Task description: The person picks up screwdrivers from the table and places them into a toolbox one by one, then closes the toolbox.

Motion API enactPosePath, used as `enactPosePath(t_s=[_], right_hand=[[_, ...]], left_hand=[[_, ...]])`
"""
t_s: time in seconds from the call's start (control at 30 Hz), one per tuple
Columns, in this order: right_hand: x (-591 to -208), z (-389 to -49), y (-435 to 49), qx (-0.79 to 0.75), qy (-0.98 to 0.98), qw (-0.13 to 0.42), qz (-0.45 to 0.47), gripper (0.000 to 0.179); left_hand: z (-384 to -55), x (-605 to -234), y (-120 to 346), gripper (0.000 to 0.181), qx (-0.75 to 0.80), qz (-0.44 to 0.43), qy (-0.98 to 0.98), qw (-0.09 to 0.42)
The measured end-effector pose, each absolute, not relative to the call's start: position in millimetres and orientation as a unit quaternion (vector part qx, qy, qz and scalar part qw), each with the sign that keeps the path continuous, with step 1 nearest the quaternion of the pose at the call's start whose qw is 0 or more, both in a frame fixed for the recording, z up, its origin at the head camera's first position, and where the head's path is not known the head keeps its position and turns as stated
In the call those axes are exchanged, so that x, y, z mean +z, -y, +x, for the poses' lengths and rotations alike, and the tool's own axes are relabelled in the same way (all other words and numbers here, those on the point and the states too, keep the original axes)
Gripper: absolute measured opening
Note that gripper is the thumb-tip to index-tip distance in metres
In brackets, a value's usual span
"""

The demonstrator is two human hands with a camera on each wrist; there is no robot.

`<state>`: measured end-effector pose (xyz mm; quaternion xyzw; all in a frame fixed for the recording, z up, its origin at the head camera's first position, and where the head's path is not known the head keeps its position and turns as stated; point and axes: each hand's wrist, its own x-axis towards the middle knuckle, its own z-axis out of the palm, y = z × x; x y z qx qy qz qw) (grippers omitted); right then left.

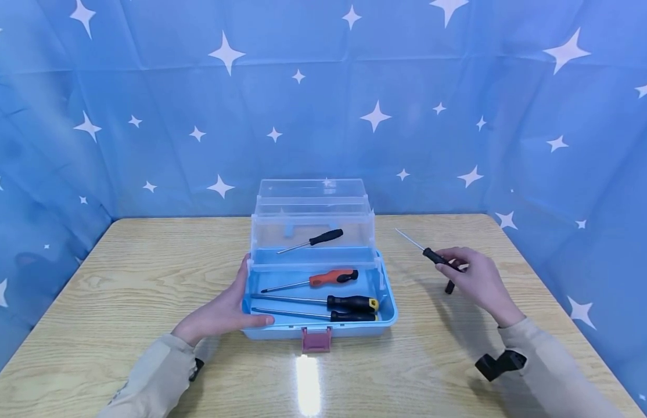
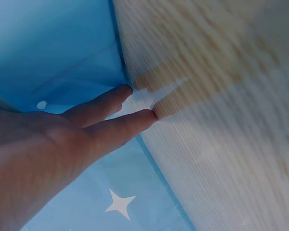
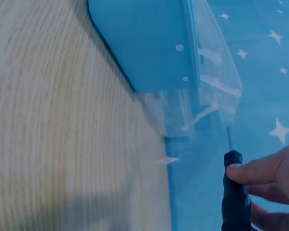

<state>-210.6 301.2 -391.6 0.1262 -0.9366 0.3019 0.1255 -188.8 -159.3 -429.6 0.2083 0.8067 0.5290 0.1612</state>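
A light-blue toolbox (image 1: 315,332) with a raised clear lid (image 1: 313,200) stands mid-table. My left hand (image 1: 224,310) grips its left front corner: the thumb lies over the front rim, while the fingers (image 2: 118,131) press along the outer side wall. In the air right of the box, my right hand (image 1: 472,278) pinches a black-handled screwdriver (image 3: 236,192), its thin shaft pointing up and left. A short black piece (image 1: 449,287) shows below those fingers; I cannot tell whether it belongs to the screwdriver. Inside the box lie an orange-and-black screwdriver (image 1: 331,278) and two black-and-yellow ones (image 1: 352,303).
A small black screwdriver (image 1: 326,236) appears at the lid's clear plastic; I cannot tell what it rests on. A pink latch (image 1: 316,340) hangs at the box's front. Behind the wooden table (image 1: 146,278) is a blue star-patterned cloth (image 1: 323,116).
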Motion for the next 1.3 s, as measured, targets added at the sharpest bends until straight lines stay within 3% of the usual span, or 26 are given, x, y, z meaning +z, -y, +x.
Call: enactPosePath(t_s=[1.3], right_hand=[[-370.0,-215.3,-266.7,0.306,0.928,0.097,0.189,0.022]], left_hand=[[-187.3,-426.6,160.0,0.123,0.53,0.213,-0.805,0.164]])
